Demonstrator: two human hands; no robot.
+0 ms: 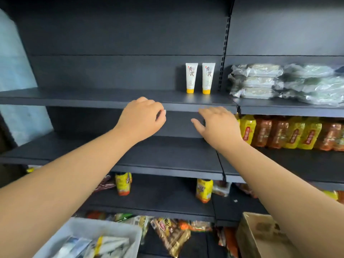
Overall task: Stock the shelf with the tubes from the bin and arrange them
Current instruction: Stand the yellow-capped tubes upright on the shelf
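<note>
Two white tubes with yellow caps stand cap-down side by side at the back right of the dark upper shelf [93, 98]: a left tube [191, 77] and a right tube [208, 78]. My left hand [142, 119] hovers in front of the shelf's front edge, fingers loosely curled, holding nothing. My right hand [217, 123] hangs just below and in front of the tubes, fingers spread, also holding nothing. At the bottom left a translucent white bin [78, 230] holds more white tubes with yellow bands [109, 245].
Stacked silver-green plastic packs [279, 82] fill the neighbouring shelf on the right. Yellow and orange snack bags [290, 132] line the shelf below them. A cardboard box [260, 237] sits at the bottom right. Snack packets [171, 233] lie on the lowest shelves.
</note>
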